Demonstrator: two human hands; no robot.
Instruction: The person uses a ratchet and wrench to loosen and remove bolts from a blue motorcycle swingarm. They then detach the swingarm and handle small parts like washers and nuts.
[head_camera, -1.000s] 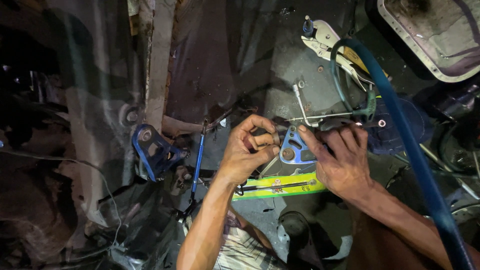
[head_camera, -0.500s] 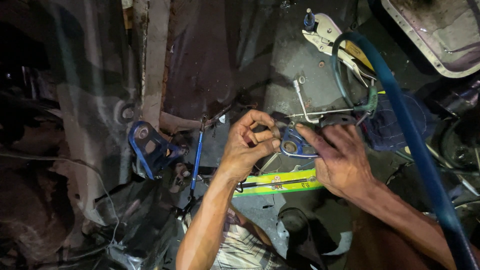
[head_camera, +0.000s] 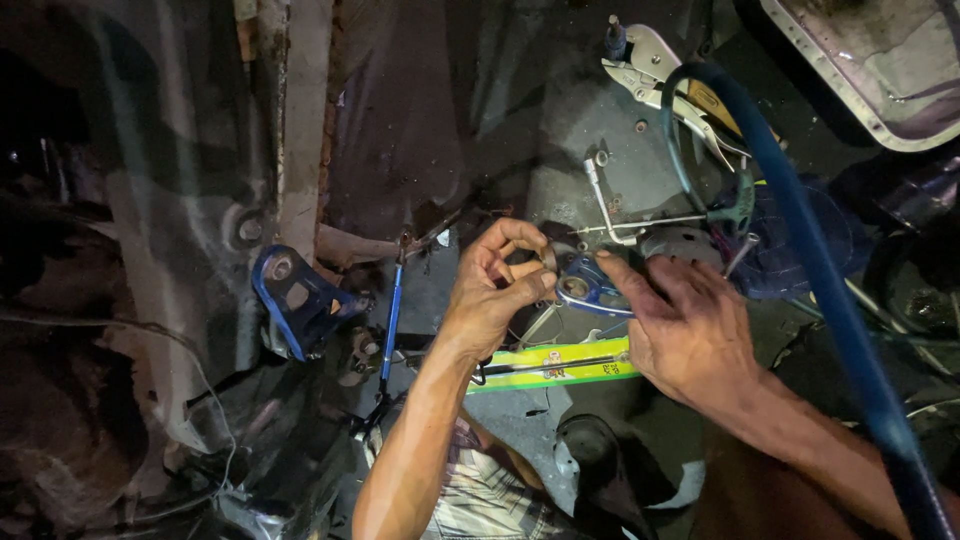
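Two hands, left hand (head_camera: 495, 300) and right hand (head_camera: 685, 330), apparently grip one blue bracket (head_camera: 585, 285).

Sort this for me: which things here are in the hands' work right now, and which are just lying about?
In hand:
- blue bracket, pinched between left hand and right hand

Lying about:
- locking pliers
- blue hose
- second blue bracket
- thin blue rod
- yellow-green strip
- metal pan

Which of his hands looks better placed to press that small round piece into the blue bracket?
Probably the left hand: its fingertips already pinch the small round piece against the blue bracket, while the right hand steadies it.
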